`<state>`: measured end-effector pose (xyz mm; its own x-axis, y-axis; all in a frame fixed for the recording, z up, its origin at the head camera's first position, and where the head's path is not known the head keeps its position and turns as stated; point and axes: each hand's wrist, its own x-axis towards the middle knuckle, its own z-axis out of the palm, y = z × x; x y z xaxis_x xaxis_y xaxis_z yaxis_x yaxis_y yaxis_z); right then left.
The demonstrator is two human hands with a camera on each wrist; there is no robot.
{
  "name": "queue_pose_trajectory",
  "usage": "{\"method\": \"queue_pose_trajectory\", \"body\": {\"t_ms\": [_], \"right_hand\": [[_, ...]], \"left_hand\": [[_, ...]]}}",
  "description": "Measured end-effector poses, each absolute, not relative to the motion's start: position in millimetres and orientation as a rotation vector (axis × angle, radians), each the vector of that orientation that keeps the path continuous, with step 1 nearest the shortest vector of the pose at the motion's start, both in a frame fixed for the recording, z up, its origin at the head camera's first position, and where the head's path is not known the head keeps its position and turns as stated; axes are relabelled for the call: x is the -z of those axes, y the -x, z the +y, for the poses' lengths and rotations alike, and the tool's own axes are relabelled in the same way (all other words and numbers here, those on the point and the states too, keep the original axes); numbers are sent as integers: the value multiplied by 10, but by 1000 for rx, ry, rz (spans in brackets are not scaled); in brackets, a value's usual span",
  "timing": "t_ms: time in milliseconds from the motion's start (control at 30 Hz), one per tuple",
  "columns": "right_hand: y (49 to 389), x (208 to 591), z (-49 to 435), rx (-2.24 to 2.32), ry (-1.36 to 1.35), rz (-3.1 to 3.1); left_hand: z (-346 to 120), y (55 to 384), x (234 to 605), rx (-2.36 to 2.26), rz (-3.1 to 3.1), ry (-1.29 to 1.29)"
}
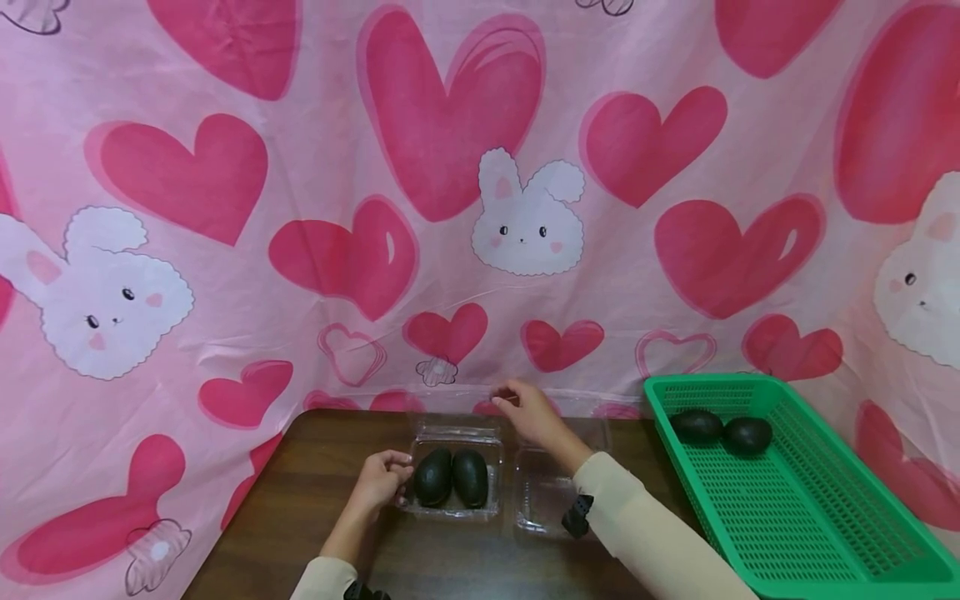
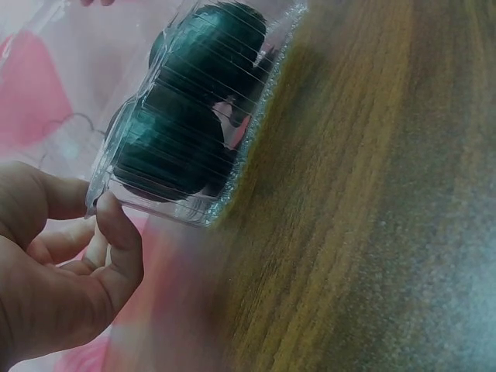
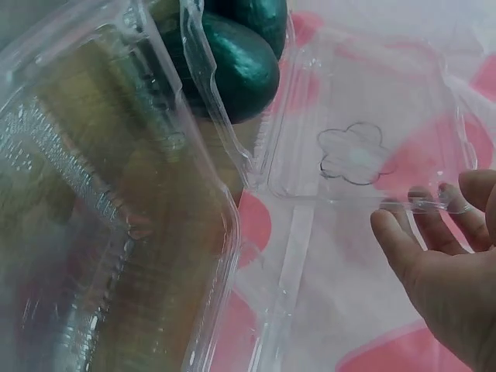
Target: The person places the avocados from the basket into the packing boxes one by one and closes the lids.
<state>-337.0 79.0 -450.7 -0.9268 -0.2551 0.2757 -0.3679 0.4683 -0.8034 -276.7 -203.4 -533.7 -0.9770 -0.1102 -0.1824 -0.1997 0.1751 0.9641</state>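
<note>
Two dark avocados (image 1: 452, 478) lie side by side in a clear plastic clamshell container (image 1: 480, 512) on the table. My left hand (image 1: 381, 481) pinches the container's left rim between thumb and fingers, seen closely as the left hand (image 2: 74, 267) in the left wrist view. The container's transparent lid (image 1: 450, 407) stands raised at the back. At the lid's upper right corner is my right hand (image 1: 531, 414), fingers curled. In the right wrist view, the right hand (image 3: 446, 252) holds the lid's edge (image 3: 349, 200), its fingers partly behind the clear plastic.
Another clear container (image 1: 540, 500), lid raised, stands right beside the first, under my right forearm. On the right, a green basket (image 1: 678, 483) holds two more avocados (image 1: 722, 432). A pink cloth (image 1: 465, 275) with hearts and rabbits hangs behind the wooden table (image 1: 300, 483).
</note>
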Motion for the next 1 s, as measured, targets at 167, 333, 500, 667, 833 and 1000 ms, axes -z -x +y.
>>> {"method": "queue_pose_trajectory", "body": {"t_ms": [167, 333, 500, 667, 833, 1000], "right_hand": [[3317, 4486, 830, -1384, -611, -2623], [3273, 4482, 856, -1320, -637, -2679], [3202, 4472, 874, -1254, -730, -2690], [3143, 4498, 901, -1161, -832, -2681], [3083, 4531, 927, -1123, -871, -2707], [2991, 4572, 942, -1135, -909, -2720]], "left_hand": [[-2040, 2751, 5340, -1935, 2363, 322], [-2038, 2739, 5328, -1935, 2364, 323], [-2036, 2737, 5317, -1929, 2366, 315], [-2033, 2737, 5328, -1923, 2360, 323], [-2031, 2744, 5328, -1946, 2340, 319], [-2034, 2734, 5322, -1955, 2335, 320]]}}
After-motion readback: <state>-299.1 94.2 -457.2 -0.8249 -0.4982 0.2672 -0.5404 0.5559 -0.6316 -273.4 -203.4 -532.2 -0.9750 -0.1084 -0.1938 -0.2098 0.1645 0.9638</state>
